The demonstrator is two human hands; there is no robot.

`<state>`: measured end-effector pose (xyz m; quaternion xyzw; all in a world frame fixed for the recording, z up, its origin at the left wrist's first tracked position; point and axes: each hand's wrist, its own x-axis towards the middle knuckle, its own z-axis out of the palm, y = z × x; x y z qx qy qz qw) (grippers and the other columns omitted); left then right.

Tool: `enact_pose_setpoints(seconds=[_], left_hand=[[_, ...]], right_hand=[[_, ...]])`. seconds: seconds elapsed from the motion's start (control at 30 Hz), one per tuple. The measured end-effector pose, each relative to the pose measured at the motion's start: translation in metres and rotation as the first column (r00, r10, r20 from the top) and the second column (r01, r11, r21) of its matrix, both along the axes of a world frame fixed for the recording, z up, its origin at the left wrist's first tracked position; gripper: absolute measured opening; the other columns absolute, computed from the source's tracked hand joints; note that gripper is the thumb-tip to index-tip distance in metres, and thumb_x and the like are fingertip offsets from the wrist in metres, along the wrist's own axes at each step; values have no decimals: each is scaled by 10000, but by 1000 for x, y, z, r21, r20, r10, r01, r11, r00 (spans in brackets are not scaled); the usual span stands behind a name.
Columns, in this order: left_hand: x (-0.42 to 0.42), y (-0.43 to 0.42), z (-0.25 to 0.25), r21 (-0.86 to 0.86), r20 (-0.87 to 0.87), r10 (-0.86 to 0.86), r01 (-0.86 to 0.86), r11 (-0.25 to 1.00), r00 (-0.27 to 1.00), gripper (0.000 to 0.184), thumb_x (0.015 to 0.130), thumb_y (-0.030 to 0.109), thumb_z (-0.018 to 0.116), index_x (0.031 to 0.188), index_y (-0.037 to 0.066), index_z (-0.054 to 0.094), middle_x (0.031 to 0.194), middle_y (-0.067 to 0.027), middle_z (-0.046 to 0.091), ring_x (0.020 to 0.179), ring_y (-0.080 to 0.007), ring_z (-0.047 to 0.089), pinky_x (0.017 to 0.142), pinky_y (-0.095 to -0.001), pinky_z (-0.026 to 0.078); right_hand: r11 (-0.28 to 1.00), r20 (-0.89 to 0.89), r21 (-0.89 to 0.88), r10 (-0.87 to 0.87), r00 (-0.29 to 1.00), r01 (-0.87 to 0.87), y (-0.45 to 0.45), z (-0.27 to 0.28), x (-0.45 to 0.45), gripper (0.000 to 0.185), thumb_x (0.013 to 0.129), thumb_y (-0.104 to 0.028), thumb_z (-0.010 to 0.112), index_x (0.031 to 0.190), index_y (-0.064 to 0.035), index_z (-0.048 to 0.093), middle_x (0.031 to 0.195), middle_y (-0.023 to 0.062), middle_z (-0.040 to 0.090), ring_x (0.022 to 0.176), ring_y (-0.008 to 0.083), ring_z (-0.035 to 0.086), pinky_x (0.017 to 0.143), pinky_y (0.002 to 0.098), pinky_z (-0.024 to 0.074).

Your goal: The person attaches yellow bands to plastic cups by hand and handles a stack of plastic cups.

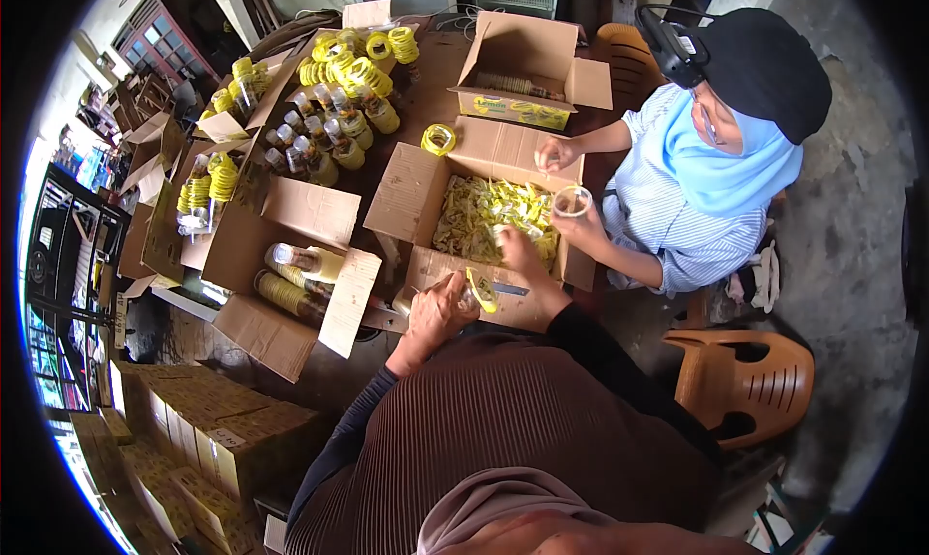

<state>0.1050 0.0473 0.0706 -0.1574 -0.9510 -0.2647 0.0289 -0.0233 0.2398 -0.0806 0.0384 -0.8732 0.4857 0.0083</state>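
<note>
My left hand is wrapped round a clear plastic cup with a yellow-edged rim, tilted over the near flap of a cardboard box. My right hand is over that open box, its fingers bunched close to a heap of small yellow packets. Whether a packet is between those fingers is too blurred to make out. A yellow ring-shaped roll lies on the box's far left flap. Opposite, a co-worker's hand holds a clear cup, with the other hand raised beside it.
At left, an open carton holds stacked cups. Behind it stand several filled cups and yellow rolls. Another box sits at the back. A brown plastic chair is at right; closed cartons are stacked at lower left.
</note>
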Motion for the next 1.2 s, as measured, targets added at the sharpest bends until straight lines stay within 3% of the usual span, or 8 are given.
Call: enact_pose_setpoints(seconds=[0.03,0.2,0.37,0.43,0.57,0.9,1.0,1.2], left_hand=[[4,-2,5,-9,-15,22,-22,1000,1000,517,680,255,782,1092,76,526,800,-154,673,708,-361,667,632,-448,536],[9,-25,-1,178,-1,57,-56,982,998,560,777,316,746,1076,-29,420,910,-258,611,876,-421,623,753,-452,510],[7,-28,-11,204,6,106,-105,973,994,611,787,303,757,1173,-31,421,1059,-255,580,1008,-402,585,846,-441,479],[-2,-26,-6,343,24,4,-12,939,1000,611,779,265,767,1210,-18,438,1049,-230,596,1005,-401,593,849,-437,487],[-12,-20,-5,223,15,-41,36,974,999,663,725,296,816,1204,-5,470,1055,-213,614,1010,-392,603,825,-427,508],[-32,-11,8,91,294,-231,213,973,928,705,666,379,871,1149,-3,527,1025,-132,589,919,-260,588,838,-358,484],[-37,-17,-5,651,551,-548,86,754,630,703,704,324,872,1212,3,507,1161,-110,627,1075,-202,586,933,-331,468],[-28,-6,-8,751,610,-589,-151,643,530,582,664,187,888,1125,42,564,1066,-48,641,953,-163,607,878,-318,485]], right_hand=[[993,-303,111,64,951,-32,21,-1,-5,201,965,-178,469,950,2,558,811,243,624,755,412,614,634,499,451],[992,-64,-34,115,991,-118,44,18,-13,97,888,-110,631,922,-34,581,696,45,585,549,121,556,539,267,493],[993,-162,-59,96,982,-106,35,5,-6,257,820,-48,651,1073,-25,607,870,129,659,744,202,659,659,313,538],[952,-499,304,131,857,32,24,28,7,324,806,-50,664,1125,-30,611,935,148,662,857,232,670,727,321,537],[945,-258,-121,265,929,-303,2,94,29,225,858,-190,693,997,-40,598,881,138,626,806,282,639,704,373,506],[781,-280,410,599,750,-471,-8,138,63,266,843,-252,669,923,-30,547,864,111,580,821,300,629,711,414,526],[712,-368,505,689,624,-489,-6,143,64,270,837,-254,674,933,-27,564,856,102,597,793,273,642,692,397,534],[668,-270,490,727,631,-560,3,155,63,279,828,-268,679,922,-32,566,852,126,625,802,305,660,703,400,537]])
